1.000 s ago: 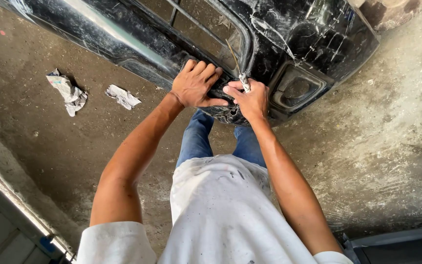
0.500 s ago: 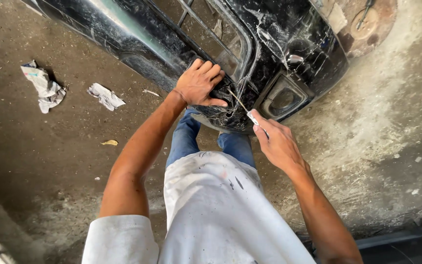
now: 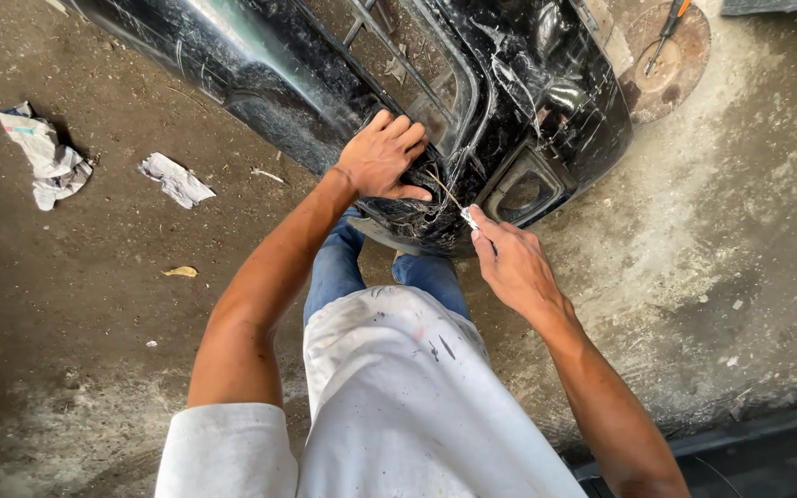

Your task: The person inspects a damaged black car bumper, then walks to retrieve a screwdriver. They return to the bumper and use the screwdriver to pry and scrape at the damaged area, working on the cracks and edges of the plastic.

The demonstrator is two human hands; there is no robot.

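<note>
Nearest, at the bottom of the view: the person's white paint-flecked shirt (image 3: 398, 397) and, just beyond it, blue jeans (image 3: 375, 267) partly tucked under the near edge of the bodywork. Right hand (image 3: 514, 267): closed in a pinch on a small pale tool or wire end (image 3: 466, 218) held at the fingertips, just off the near lip of the bumper; a thin wire (image 3: 440, 187) runs from it up and left toward the other hand; what the pinched item is cannot be told exactly. Left hand (image 3: 385, 157): fingers curled, gripping and pressing on the near edge of the black car bumper (image 3: 528, 101), beside its grille opening. Bumper: glossy black, scratched and scuffed, lying on the concrete floor (image 3: 94, 304), running from far left to centre right, with a rectangular fog-lamp recess (image 3: 523, 189) just right of the hands. Floor, left side: a small yellowish scrap (image 3: 181, 272) near; a crumpled white paper (image 3: 175, 179) farther; a larger crumpled newspaper wad (image 3: 45, 155) at far left. Far right: a rusty round disc (image 3: 684, 65) lying on the floor behind the bumper, with an orange-handled screwdriver (image 3: 668, 26) lying across it. Near right corner: edge of a dark panel (image 3: 740, 452).
</note>
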